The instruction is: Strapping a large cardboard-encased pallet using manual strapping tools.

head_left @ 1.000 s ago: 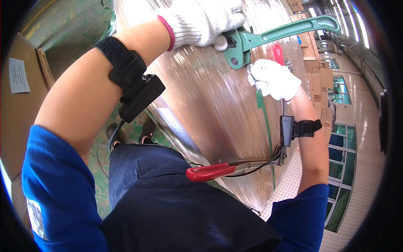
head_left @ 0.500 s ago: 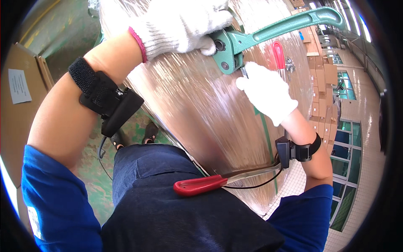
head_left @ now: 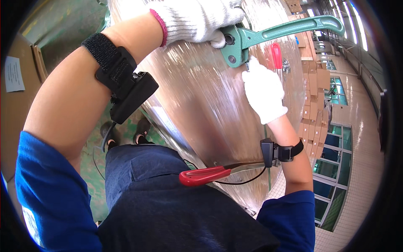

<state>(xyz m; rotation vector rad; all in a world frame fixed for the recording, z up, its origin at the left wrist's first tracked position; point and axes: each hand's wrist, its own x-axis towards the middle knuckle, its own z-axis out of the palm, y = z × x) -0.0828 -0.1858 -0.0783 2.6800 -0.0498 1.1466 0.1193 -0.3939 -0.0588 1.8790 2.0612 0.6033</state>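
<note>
My left hand (head_left: 197, 21), in a white knit glove, is closed around the body of a green strapping tensioner (head_left: 233, 52). The tensioner's long curved lever (head_left: 294, 30) points to the right. Just below its lower end, my gloved right hand (head_left: 264, 92) is pinched at a dark end of strap (head_left: 247, 66), which the fingers mostly hide. Both work over a large load in shiny clear wrap (head_left: 197, 113). On the load lies a long tool with spread red handles: a near handle (head_left: 203, 175) by my waist and a far handle (head_left: 276, 54). My right forearm hides where they meet.
Small metal pieces (head_left: 286, 66) lie by the far red handle. Stacked cardboard boxes (head_left: 312, 105) stand on the right, near tiled floor and windows (head_left: 336, 168). A large carton (head_left: 25, 67) is at the left. My shoes (head_left: 142, 130) are on a green floor.
The tensioner and my left hand have shifted slightly right. My right hand has turned more upright beneath the tensioner. The view has shifted a little too.
</note>
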